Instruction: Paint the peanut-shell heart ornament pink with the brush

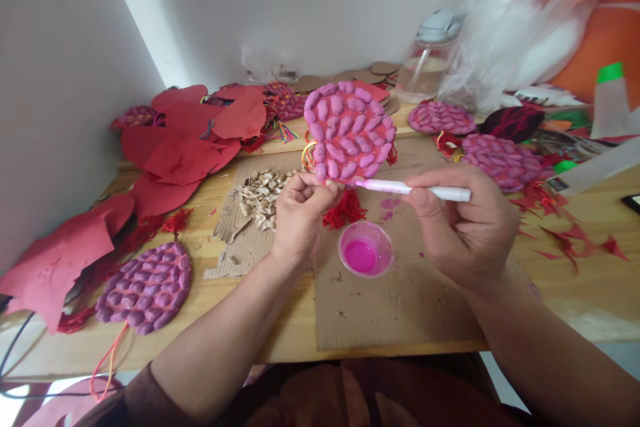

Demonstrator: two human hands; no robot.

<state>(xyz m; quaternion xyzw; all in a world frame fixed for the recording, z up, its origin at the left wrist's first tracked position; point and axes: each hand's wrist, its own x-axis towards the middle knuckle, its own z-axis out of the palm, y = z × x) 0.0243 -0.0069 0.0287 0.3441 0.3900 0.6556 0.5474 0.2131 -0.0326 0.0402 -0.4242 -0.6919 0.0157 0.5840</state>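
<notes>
My left hand (299, 213) pinches the lower edge of a round red disc (349, 132) covered with pink-painted peanut shells and holds it upright above the table. My right hand (465, 227) grips a white-handled brush (415, 189) lying level, its pink tip touching the disc's lower edge. Just below, between both hands, a small clear cup of pink paint (365, 250) stands on a sheet of cardboard (400, 300). A red tassel (344, 210) hangs under the disc.
A pile of bare peanut shells (261, 193) lies left of centre. Finished purple discs sit at the near left (146, 288) and far right (500, 159). Red paper cutouts (185, 140) cover the left side. A lidded bottle (429, 57) stands at the back.
</notes>
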